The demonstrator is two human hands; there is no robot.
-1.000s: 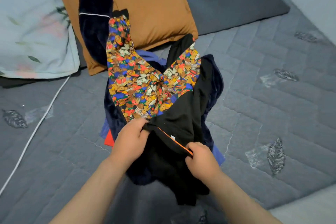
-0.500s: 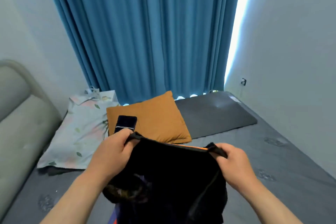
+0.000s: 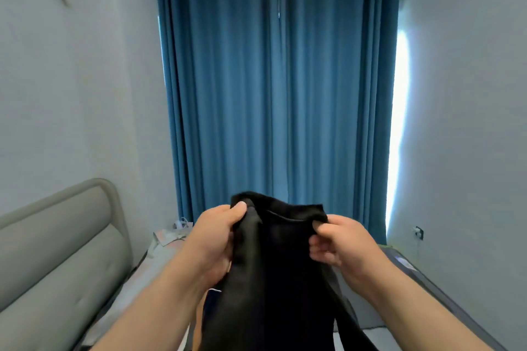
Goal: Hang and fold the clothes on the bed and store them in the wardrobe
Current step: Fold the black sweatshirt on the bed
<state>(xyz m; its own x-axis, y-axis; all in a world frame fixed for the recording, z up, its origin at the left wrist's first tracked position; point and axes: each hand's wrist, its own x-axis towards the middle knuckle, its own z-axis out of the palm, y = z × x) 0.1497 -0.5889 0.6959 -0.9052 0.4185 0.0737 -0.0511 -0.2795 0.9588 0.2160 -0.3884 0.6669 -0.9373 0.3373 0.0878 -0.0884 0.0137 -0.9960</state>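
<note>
Head view: black garment held up by two small grips, and either could fail

Nearest the camera, the black garment (image 3: 273, 265) hangs down between the forearms and runs out of the bottom of the frame, so its lower end is hidden. It may be dragging on the bed (image 3: 422, 279) below, and a snag there would tug the cloth out of line. Higher up, the two hands are apart, each clamped on the garment's top edge. The left hand (image 3: 216, 232) bunches one corner under its thumb, and the right hand (image 3: 339, 242) pinches the other with curled fingers. That right-hand pinch looks shallow, so a shake could pull the fabric free and drop that side. The edge between them sags and folds over, so I judge that any fold started like this would come out crooked. Beyond are the padded headboard (image 3: 57, 236) on the left and the blue curtain (image 3: 279, 94) behind; no wardrobe is in sight, so storing seems some way off
</note>
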